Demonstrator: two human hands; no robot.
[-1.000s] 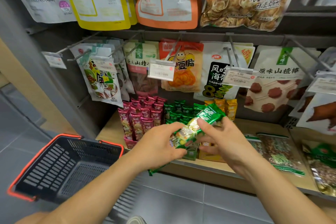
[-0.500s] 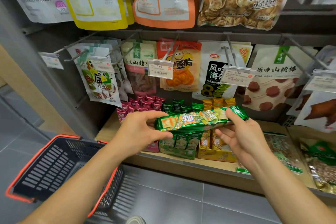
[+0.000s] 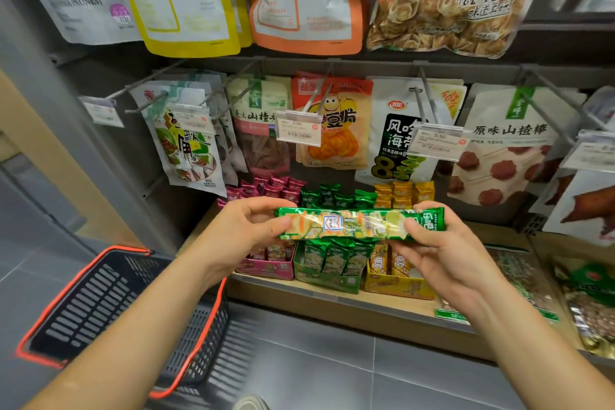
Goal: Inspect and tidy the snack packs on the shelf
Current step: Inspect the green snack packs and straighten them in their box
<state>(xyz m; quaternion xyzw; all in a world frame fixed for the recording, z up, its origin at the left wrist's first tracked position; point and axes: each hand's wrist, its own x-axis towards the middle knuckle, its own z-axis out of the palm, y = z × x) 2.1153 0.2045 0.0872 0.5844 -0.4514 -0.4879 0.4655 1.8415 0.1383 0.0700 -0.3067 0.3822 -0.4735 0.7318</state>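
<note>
Both hands' fingers (image 3: pixel 287 222) pinch the green snack pack (image 3: pixel 359 224) level by its ends.

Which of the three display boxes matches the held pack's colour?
The green box, the middle one, between the pink box and the yellow box; the held pack is green as well.

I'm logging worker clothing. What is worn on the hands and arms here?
Nothing that shows. The left hand and right hand are bare: no gloves, rings or watch. The left forearm and right forearm are bare too, with no sleeve in view.
</note>
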